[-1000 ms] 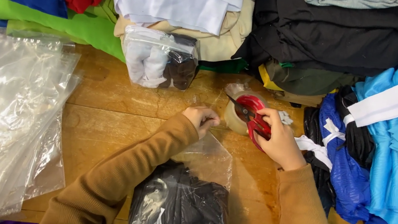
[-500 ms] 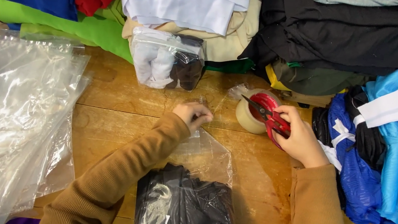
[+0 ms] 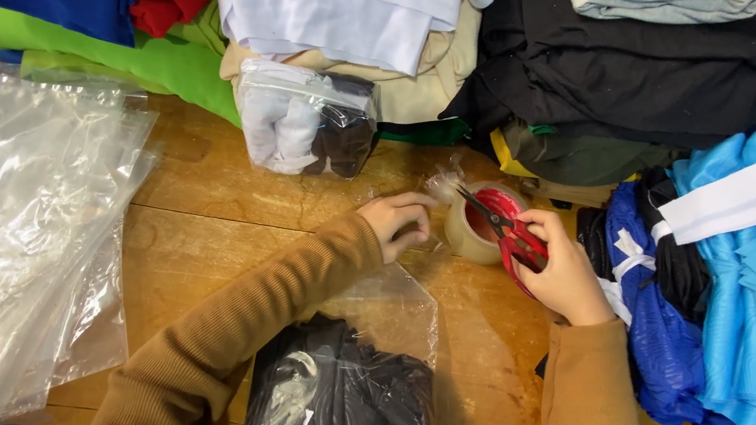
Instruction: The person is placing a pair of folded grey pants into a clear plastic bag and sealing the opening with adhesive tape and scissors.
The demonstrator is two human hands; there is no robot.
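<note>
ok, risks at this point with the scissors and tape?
The red scissors in the right hand point their blades toward the left hand, which pinches clear tape near the tape roll: a nick seems possible. The loose tape could also stick to the clear bag of dark clothing.

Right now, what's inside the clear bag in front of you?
The bag holds a folded black garment with white patches. Its top end is empty, flat plastic near the left hand. Plastic glare and the frame edge hide the rest.
</note>
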